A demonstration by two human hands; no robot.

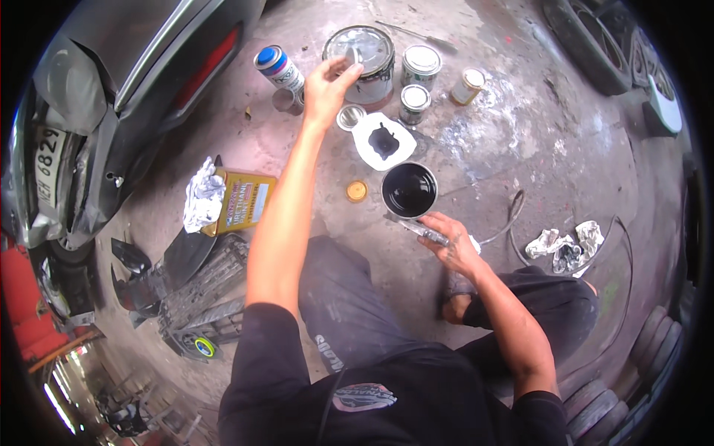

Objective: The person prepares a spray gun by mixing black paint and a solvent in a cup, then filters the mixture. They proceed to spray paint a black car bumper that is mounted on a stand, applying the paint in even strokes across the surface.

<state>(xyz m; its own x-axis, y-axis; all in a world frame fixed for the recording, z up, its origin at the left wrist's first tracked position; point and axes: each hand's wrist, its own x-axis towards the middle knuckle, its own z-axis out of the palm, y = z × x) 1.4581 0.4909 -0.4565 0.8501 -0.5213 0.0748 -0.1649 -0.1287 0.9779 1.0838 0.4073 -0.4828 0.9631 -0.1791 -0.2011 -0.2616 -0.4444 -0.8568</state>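
My right hand (452, 241) is closed around a silver spray gun (416, 229). Against the gun stands an open round cup (410, 190) filled with glossy black paint. My left hand (327, 89) reaches out over a large paint can (372, 44) with a stained lid. Its fingers are pinched, with a small greyish round piece at their tips that I cannot make out. Between the hands lies a white paper sheet (405, 143) with a black patch of paint. Beside it are a round metal lid (350, 117) and an amber cap (357, 191).
Beyond are two lidded tins (422, 65) (414, 102), a small amber jar (468, 86) and a blue-capped can (280, 68). A yellow thinner can (249, 201) with crumpled white cloth (203, 199), a dark car (119, 82), a hose (513, 215), rags (569, 249) and tires (595, 405) surround me.
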